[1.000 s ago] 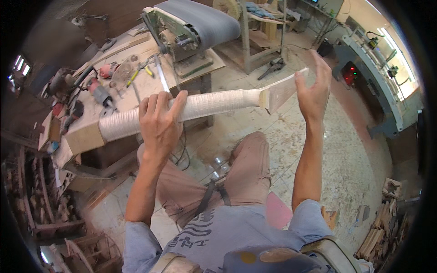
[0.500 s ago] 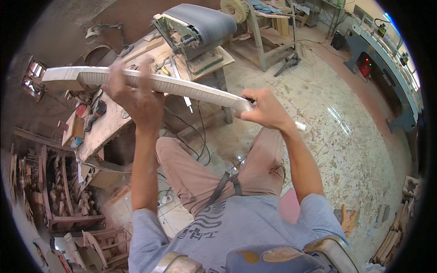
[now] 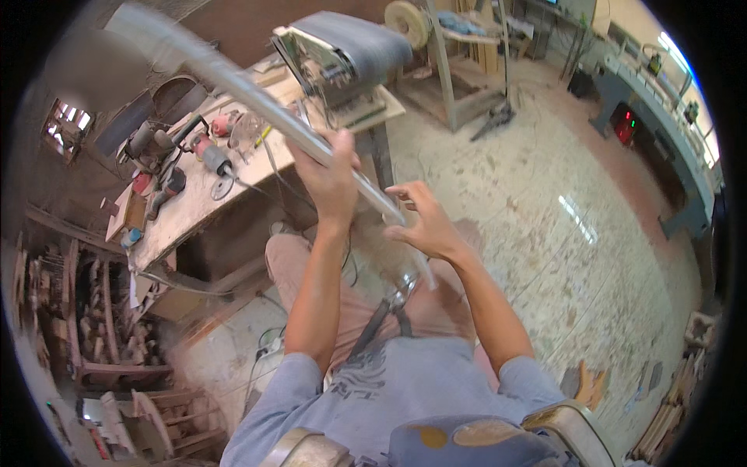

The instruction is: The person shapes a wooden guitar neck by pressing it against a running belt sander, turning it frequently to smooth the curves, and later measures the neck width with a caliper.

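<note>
Seated worker at a cluttered desk (image 3: 204, 204). The left hand (image 3: 333, 173) has its grip wrapped around a long pale wooden piece (image 3: 257, 97), held aloft on a slant from upper left to lower right, blurred. The right hand (image 3: 424, 222), fingers spread, touches the piece's lower end. A belt sander (image 3: 346, 54) stands behind; power tools (image 3: 175, 159) lie on the desk.

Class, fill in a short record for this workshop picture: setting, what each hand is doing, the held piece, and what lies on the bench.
Setting: workshop with a speckled floor
Left hand: gripping a long pale wooden piece
Right hand: fingers spread at the piece's lower end, grip unclear
Held piece: raised, slanting up to the left, blurred
Wooden workbench: power tools, belt sander
</note>
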### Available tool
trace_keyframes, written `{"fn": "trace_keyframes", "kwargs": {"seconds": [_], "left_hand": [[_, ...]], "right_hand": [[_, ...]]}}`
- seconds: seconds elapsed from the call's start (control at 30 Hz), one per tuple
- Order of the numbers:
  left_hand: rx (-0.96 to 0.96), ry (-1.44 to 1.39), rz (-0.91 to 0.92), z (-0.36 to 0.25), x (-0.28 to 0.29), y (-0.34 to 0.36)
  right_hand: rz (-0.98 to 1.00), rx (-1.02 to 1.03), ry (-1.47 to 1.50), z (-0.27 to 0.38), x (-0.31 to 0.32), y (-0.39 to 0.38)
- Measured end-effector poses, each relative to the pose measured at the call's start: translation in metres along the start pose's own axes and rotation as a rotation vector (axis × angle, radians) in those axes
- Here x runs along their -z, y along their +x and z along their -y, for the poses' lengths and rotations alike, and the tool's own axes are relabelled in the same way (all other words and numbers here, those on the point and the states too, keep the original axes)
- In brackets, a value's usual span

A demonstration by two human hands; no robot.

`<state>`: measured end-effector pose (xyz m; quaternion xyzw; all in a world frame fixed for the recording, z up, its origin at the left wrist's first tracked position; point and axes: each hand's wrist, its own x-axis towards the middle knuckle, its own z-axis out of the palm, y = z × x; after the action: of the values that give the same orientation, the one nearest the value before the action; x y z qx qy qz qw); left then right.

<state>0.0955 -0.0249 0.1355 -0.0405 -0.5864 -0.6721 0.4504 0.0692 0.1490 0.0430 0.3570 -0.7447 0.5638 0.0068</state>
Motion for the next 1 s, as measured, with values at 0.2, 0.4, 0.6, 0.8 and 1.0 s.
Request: {"fn": "trace_keyframes", "kwargs": {"seconds": [0.2, 0.4, 0.6, 0.8, 1.0], "left_hand": [[-0.067, 0.288, 0.259, 0.056, -0.013, -0.017], [0.014, 0.226, 0.466, 0.088, -0.024, -0.029], [0.111, 0.071, 0.49, 0.123, -0.026, -0.023], [0.404, -0.196, 0.729, 0.151, 0.0, -0.003], [0.581, -0.469, 0.89, 0.183, 0.003, 0.009]], "right_hand": [[-0.131, 0.213, 0.328, 0.067, 0.118, 0.084], [-0.192, 0.343, 0.268, 0.156, 0.156, 0.191], [0.058, 0.298, 0.274, 0.145, 0.158, 0.255], [0.029, 0.303, 0.135, 0.138, 0.13, 0.266], [-0.213, 0.448, -0.443, 0.127, 0.116, 0.274]]}}
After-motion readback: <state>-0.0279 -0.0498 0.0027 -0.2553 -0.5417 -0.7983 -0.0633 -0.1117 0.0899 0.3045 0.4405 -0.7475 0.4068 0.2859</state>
